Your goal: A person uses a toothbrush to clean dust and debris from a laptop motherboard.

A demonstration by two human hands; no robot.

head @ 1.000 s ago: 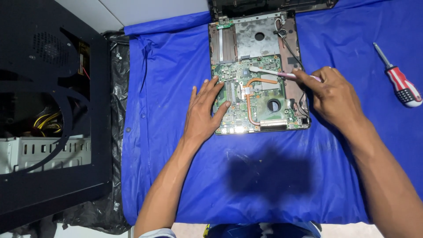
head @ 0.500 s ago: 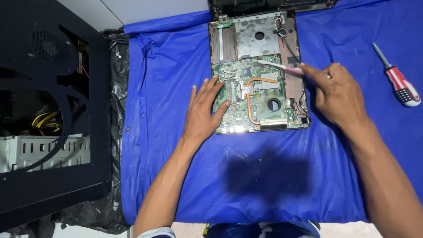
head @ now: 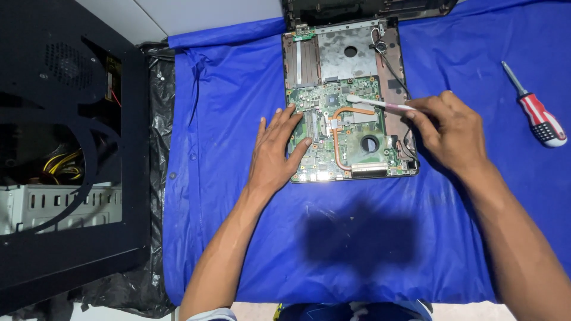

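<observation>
Laptop motherboard [head: 342, 134] exposed in opened chassis on blue sheet [head: 226, 119]. Right hand [head: 449, 131] pinches pale brush [head: 380, 104] over heatpipe; left hand [head: 275, 156] flat, open, steadies board edge. Board not yet lifted out.

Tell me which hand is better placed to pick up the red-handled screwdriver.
Right, probably. The right hand lies nearer the screwdriver, though it holds a slim tool. The left hand rests flat on the laptop board.
</observation>
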